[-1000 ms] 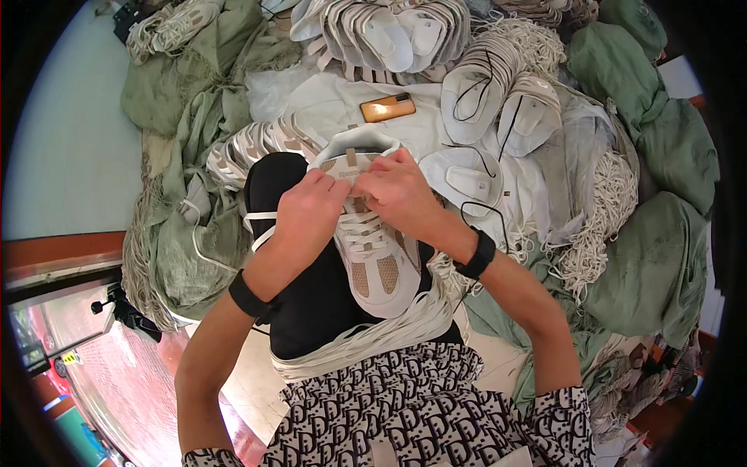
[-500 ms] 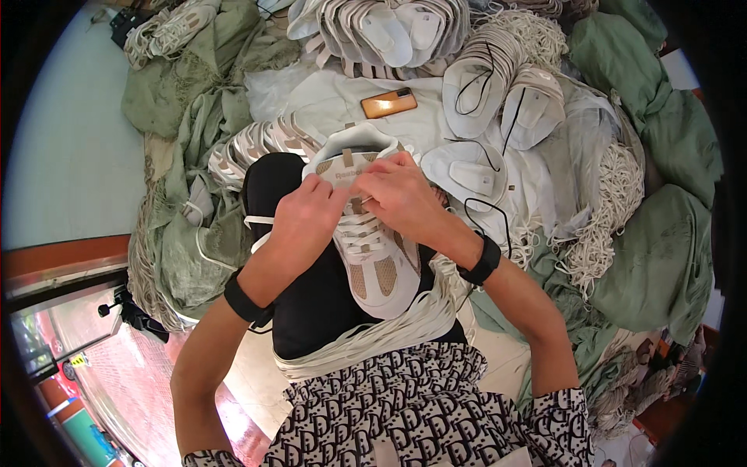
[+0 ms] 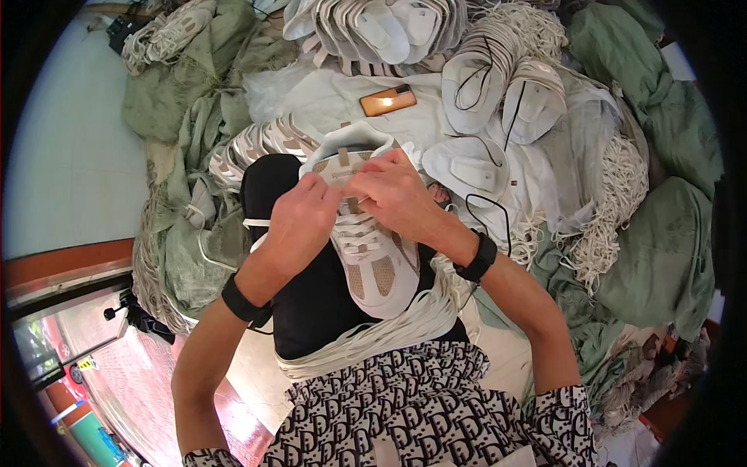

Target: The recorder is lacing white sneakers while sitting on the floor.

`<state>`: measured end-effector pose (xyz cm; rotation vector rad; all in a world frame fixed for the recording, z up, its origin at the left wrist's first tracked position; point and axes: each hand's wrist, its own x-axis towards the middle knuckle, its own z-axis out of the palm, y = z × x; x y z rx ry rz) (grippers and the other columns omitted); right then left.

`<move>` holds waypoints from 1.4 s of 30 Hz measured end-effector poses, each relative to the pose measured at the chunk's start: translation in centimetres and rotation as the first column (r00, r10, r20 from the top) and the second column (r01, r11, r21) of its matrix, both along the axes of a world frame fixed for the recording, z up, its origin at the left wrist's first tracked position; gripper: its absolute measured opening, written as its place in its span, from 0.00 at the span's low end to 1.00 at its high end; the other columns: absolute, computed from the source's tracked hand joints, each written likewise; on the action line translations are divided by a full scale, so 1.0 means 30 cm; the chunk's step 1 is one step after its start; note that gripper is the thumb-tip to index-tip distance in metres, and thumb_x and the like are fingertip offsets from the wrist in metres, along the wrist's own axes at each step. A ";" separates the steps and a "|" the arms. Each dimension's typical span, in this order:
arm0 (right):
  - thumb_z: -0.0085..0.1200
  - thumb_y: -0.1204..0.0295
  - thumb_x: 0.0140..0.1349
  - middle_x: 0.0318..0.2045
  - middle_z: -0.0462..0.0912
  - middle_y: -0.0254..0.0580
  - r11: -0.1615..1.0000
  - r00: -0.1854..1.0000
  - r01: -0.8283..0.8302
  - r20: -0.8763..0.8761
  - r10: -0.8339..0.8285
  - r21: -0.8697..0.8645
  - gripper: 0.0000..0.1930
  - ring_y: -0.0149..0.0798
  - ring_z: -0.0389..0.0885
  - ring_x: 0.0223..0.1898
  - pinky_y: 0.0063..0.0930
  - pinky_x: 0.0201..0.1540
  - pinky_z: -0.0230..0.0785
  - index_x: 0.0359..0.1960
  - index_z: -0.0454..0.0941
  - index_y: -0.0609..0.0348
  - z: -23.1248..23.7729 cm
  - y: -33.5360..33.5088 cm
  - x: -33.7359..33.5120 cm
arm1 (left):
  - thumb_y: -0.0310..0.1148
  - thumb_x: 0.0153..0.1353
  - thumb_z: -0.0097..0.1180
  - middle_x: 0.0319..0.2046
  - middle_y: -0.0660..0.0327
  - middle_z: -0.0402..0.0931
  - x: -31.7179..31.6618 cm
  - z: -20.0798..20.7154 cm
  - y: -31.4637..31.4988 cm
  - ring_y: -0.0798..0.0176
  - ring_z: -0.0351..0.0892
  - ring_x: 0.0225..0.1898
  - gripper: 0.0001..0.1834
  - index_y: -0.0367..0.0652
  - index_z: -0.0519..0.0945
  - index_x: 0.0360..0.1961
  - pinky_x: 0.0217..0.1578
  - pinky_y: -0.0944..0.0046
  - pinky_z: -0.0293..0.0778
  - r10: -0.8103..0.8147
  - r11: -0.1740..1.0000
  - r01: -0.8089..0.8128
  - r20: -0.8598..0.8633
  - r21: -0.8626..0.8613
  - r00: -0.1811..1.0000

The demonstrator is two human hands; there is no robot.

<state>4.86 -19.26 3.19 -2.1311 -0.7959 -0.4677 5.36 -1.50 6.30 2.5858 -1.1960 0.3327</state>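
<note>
Beige-and-white sneaker [image 3: 380,268] sits on the black-clad lap [image 3: 299,300], toe toward the wearer, collar pointing away. Both hands are over its upper lacing: left hand [image 3: 301,219] at its left edge, right hand [image 3: 398,196] across the top from the right. Toe box and lower lacing exposed below them.

Hands: tips nearly meeting just below the tongue [image 3: 342,166]. Right is narrow, thumb and fingers pinched on the white shoelace [image 3: 358,235] near the top eyelets. Left has fingers curled in against the shoe; contact hidden, can't tell if it grips anything.

Around: loose lace bundle [image 3: 373,338] across the lap, just below the toe. Orange phone [image 3: 387,100] on white sheeting beyond the collar; stacked shoe uppers [image 3: 397,35] past that.
</note>
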 end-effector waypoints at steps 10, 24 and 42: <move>0.54 0.79 0.40 0.23 0.74 0.31 0.998 0.999 0.022 -0.043 -0.020 0.054 0.07 0.35 0.72 0.32 0.29 0.40 0.58 0.23 0.73 0.53 0.001 -0.005 -0.012 | 0.21 0.38 0.52 0.19 0.59 0.68 -0.004 0.009 -0.012 0.57 0.70 0.31 0.07 0.39 0.74 0.23 0.27 0.62 0.71 0.042 0.995 -0.050 -0.094 -0.091 0.995; 0.53 0.81 0.39 0.23 0.74 0.34 0.997 0.998 0.038 -0.061 -0.034 0.062 0.08 0.37 0.73 0.34 0.33 0.43 0.57 0.23 0.72 0.56 0.019 -0.015 -0.059 | 0.18 0.39 0.53 0.22 0.56 0.67 -0.071 -0.011 -0.063 0.53 0.68 0.31 0.08 0.39 0.71 0.23 0.29 0.58 0.70 0.187 0.971 -0.198 -0.090 -0.132 0.978; 0.54 0.73 0.43 0.21 0.75 0.39 0.996 0.984 0.025 -0.175 -0.040 -0.091 0.09 0.43 0.74 0.25 0.35 0.31 0.61 0.27 0.68 0.55 0.055 -0.003 -0.015 | 0.22 0.44 0.49 0.38 0.47 0.73 -0.151 -0.002 -0.049 0.49 0.70 0.48 0.11 0.31 0.71 0.33 0.45 0.61 0.71 0.080 0.996 -0.084 -0.097 -0.033 0.992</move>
